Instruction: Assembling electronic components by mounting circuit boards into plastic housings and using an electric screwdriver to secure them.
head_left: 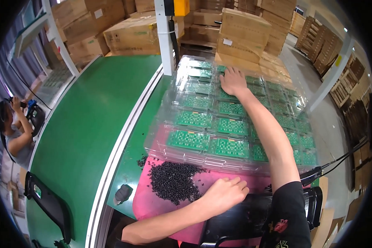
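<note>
The right hand (233, 82), fingers slightly spread, is at a sideways-lying circuit board (221, 68), upper centre. The left hand (226, 192) curls farther off, lower centre; whether either pinches anything, I cannot tell

A person's two bare arms are visible, cut off by the lower part of the round fisheye view. The right arm wears a black short sleeve (291, 202), loose and plain-hemmed, ending around the elbow. Near its lower end is a small red printed motif (281, 225), rounded and irregular in outline; below that, a pale line-drawn motif (282, 244) is partly cut off. The right forearm (266, 124) is smooth and slender, narrowing toward the right hand (234, 81), which is ungloved. The left forearm (165, 227) and left hand (224, 192) are bare too. Any left sleeve is too dark to tell.
</note>
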Demonstrator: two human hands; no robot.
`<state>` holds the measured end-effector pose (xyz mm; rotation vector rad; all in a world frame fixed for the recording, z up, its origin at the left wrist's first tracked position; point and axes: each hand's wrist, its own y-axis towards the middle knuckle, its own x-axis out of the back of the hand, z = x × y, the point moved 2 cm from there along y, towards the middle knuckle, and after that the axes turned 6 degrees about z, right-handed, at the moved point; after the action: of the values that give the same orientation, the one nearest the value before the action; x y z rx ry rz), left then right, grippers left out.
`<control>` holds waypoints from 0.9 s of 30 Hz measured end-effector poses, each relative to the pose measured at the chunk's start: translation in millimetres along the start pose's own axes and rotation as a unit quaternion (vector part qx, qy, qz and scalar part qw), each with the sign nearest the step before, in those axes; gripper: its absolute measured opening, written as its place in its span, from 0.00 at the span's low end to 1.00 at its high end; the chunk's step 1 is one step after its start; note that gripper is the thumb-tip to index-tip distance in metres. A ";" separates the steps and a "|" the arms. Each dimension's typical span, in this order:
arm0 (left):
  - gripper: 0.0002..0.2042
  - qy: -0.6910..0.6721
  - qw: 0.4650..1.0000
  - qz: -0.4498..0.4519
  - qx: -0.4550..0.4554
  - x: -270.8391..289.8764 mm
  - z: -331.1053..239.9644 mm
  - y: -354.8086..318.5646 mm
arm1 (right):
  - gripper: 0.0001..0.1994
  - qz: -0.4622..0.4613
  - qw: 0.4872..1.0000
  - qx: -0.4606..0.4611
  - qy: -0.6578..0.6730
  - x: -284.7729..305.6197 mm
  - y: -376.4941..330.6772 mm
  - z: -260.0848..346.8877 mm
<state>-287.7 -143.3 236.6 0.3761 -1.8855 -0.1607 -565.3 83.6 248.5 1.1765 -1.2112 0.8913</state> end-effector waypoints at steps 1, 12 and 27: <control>0.06 0.010 1.000 0.004 -0.004 0.4 1.6 2.6 | 0.26 -0.007 1.000 0.017 -0.018 1.7 0.7 -4.3; 0.34 -0.015 0.938 -0.310 0.153 57.9 -1.2 -2.8 | 0.30 0.028 0.837 0.249 0.486 121.5 -182.3 -14.6; 0.24 -0.457 0.878 0.132 0.057 44.8 -36.4 7.4 | 0.31 -0.066 0.922 0.179 0.336 165.0 -414.5 -58.6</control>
<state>-268.4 -148.7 291.3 0.1037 -2.8733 -0.0364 -125.6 43.0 335.4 1.0787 -0.4138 1.3101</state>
